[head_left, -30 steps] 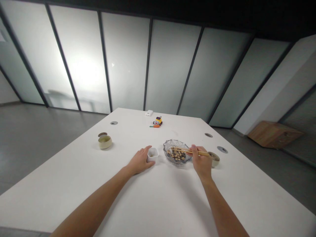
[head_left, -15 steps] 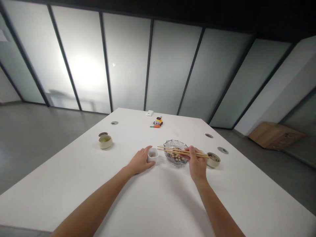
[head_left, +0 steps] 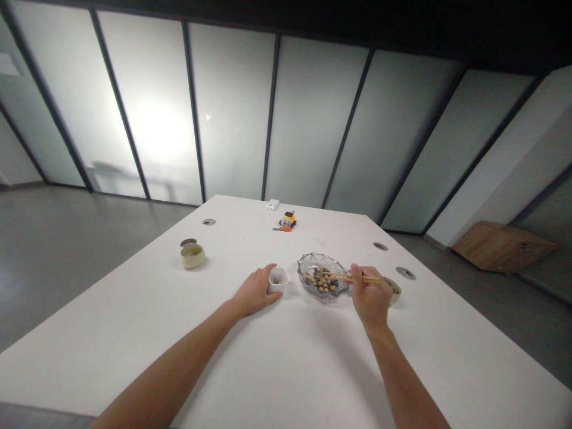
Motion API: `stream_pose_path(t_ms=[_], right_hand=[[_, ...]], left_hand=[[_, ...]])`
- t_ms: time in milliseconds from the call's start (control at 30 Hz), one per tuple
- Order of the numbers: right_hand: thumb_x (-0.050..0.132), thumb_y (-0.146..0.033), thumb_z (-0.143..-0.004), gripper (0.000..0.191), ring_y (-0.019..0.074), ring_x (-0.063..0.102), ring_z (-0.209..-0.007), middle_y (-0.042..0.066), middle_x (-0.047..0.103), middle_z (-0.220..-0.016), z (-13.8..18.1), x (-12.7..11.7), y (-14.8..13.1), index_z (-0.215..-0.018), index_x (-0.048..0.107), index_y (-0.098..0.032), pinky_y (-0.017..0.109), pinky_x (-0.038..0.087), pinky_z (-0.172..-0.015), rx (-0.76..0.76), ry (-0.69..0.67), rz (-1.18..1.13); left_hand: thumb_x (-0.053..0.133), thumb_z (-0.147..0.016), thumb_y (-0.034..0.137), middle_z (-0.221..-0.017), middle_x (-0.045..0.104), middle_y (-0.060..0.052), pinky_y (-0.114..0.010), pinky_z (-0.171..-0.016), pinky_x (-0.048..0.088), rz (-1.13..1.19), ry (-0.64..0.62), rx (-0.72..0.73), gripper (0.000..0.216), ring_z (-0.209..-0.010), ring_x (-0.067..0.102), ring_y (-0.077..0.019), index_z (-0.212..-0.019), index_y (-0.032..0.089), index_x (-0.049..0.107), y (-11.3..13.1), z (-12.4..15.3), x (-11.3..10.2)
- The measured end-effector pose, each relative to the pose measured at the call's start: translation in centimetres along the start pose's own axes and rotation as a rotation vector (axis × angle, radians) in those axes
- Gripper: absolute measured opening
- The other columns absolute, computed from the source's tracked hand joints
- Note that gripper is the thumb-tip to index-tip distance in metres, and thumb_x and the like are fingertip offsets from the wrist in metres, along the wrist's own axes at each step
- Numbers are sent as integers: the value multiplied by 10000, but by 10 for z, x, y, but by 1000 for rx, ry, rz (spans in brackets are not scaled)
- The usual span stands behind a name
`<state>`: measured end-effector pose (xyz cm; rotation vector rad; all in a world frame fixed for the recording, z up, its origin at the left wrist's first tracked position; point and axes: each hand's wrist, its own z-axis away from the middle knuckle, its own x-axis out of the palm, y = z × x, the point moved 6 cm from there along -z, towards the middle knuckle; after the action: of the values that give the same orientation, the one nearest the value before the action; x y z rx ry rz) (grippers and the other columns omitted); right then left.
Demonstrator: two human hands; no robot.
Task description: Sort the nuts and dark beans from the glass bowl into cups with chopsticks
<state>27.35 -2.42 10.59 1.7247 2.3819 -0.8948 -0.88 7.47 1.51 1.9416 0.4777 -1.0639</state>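
My left hand [head_left: 257,291] rests on the table, its thumb and fingers wrapped round the side of a small white cup [head_left: 279,277]. A few small bits lie at the bottom of that cup. In my right hand [head_left: 370,295] is a pair of wooden chopsticks [head_left: 343,277], held almost level, tips pointing left. The tips are in a clear scalloped glass bowl [head_left: 322,262], over a mix of dark and tan pieces [head_left: 320,280] that look like nuts or beans. Whether the tips pinch a piece is too small to tell.
Partly behind my right hand stands a cream bowl [head_left: 395,292]. Another cream bowl [head_left: 192,257] is at the left. Farther back on the white table [head_left: 286,369] are a yellow toy car [head_left: 288,219], an orange toy carrot [head_left: 283,229] and a white box-like object [head_left: 272,205]. Metal-rimmed grommets [head_left: 406,273] dot the tabletop.
My right hand has moved right, and the chopstick tips have gone from near the white cup into the glass bowl. My left hand keeps its hold on the cup.
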Motion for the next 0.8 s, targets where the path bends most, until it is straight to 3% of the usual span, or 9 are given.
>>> stream_pose_path(t_ms=[367, 800], right_hand=[[474, -637, -1027, 534, 205, 655, -697, 44, 695, -737, 2, 12, 3, -748, 660, -222, 341, 466, -718, -5, -126, -105], [442, -680, -1022, 571, 206, 618, -690, 37, 659, -705, 1, 12, 5, -712, 622, -235, 346, 450, -711, 30, -114, -92]], left_hand=[[730, -875, 404, -1340, 671, -150, -459, -1052, 483, 2, -13, -8, 758, -1246, 634, -357, -1532, 192, 419, 2, 1, -1], [735, -871, 399, -1336, 673, -155, -456, -1057, 481, 2, -15, -13, 759, -1246, 637, -358, -1529, 184, 425, 4, 1, -2]])
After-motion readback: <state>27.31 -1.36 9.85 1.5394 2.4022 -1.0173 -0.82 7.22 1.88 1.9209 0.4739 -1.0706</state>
